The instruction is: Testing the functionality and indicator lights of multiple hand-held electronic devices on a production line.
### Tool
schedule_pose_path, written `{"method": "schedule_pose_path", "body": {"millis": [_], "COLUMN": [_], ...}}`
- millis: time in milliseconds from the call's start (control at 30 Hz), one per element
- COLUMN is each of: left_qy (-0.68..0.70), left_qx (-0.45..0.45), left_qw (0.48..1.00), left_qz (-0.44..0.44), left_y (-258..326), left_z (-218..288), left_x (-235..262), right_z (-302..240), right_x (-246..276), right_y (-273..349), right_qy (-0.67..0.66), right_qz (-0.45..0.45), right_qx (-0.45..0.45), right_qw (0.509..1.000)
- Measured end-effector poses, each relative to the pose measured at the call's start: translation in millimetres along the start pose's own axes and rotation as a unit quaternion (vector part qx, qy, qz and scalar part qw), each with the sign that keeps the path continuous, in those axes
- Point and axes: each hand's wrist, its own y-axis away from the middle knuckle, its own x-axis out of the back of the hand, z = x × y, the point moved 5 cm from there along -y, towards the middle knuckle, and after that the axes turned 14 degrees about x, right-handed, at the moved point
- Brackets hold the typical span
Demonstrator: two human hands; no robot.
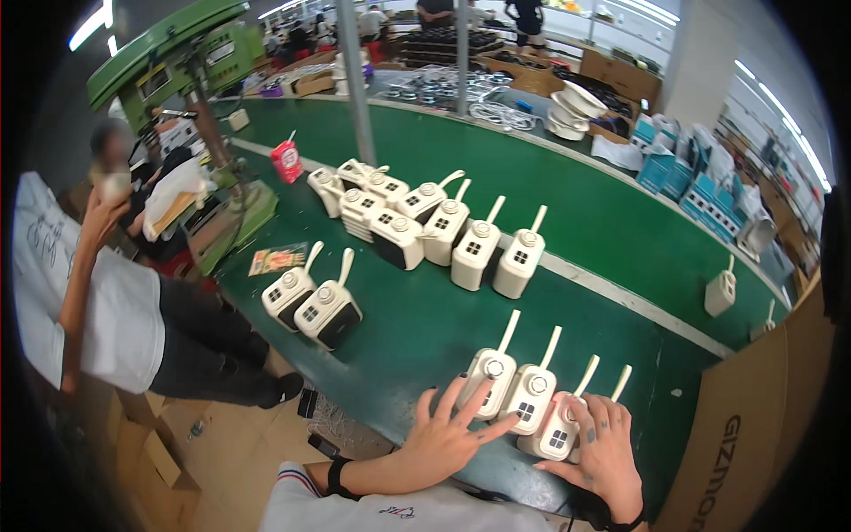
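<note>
Head view: left hand (449,432), fingers splayed flat, holding nothing, touches the leftmost of four cream devices (530,397) at the near edge of the green table (425,328). Right hand (605,448) rests open over the rightmost device.

Both forearms come in from the lower edge and angle upward. The left hand (443,434) lies palm down with its fingers spread wide and nearly straight, nails dark, a black band at the wrist just behind it. The right hand (605,452) sits close beside it, also palm down, fingers bent forward and together, a dark band at its wrist too.
</note>
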Motion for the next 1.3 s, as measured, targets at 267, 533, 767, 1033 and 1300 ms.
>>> {"method": "schedule_pose_path", "body": {"millis": [267, 533, 767, 1033, 1300], "left_qy": [0.001, -0.008, 0.042, 0.044, 0.048], "left_qx": [-0.01, -0.005, -0.059, -0.148, -0.171], "left_qw": [1.0, 1.0, 0.997, 0.983, 0.984], "left_qz": [0.025, 0.017, -0.029, -0.098, -0.015], "left_y": [0.8, -3.4, -28.0, -76.7, -86.9], "left_z": [2.6, 1.5, -3.4, 3.8, 15.7], "left_x": [-1.7, 3.8, 13.2, -13.2, -15.8], "right_z": [5.0, 8.2, 23.3, 156.4, 328.0], "right_x": [-0.1, -3.9, -3.6, 16.6, 15.6], "right_y": [-3.8, -6.3, -6.9, -42.9, -133.7], "right_qy": [0.015, 0.011, 0.012, 0.014, 0.095], "right_qz": [-0.004, 0.052, 0.058, 0.084, 0.034], "right_qx": [0.012, 0.008, 0.024, -0.037, -0.007], "right_qw": [1.0, 0.999, 0.998, 0.996, 0.995]}}
